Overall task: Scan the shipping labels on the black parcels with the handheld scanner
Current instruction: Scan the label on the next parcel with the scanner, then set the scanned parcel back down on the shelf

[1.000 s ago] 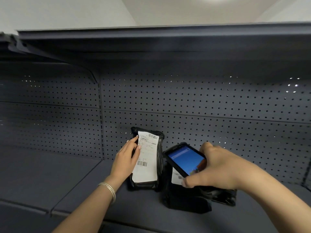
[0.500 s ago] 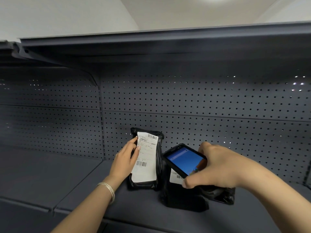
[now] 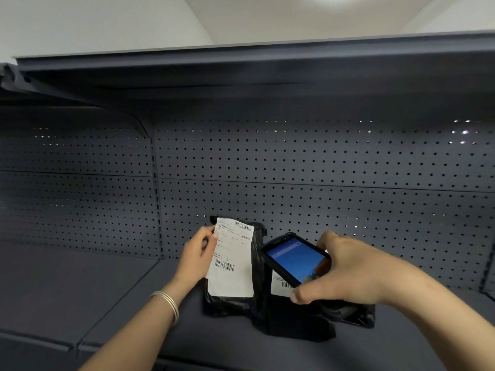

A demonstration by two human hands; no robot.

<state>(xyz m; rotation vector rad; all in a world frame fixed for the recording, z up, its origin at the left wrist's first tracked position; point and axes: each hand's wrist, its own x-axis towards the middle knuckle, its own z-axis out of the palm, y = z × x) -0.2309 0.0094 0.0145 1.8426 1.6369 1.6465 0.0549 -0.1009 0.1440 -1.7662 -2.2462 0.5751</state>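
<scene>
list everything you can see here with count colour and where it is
black parcels: 2, black plastic; one upright against the back panel, the other just right of it, low under the scanner
shipping labels: 2, white with barcodes; one fully shown on the upright parcel, the other mostly hidden behind the scanner
handheld scanner: 1, black with lit blue screen, held above the right parcel
shelf: dark grey, under the parcels
pegboard back panel: dark grey, behind the shelf
upper shelf: dark grey, overhead
bangles: silver, thin, on the left wrist; count unclear
left hand: holds the upright parcel's left edge
right hand: grips the scanner
</scene>
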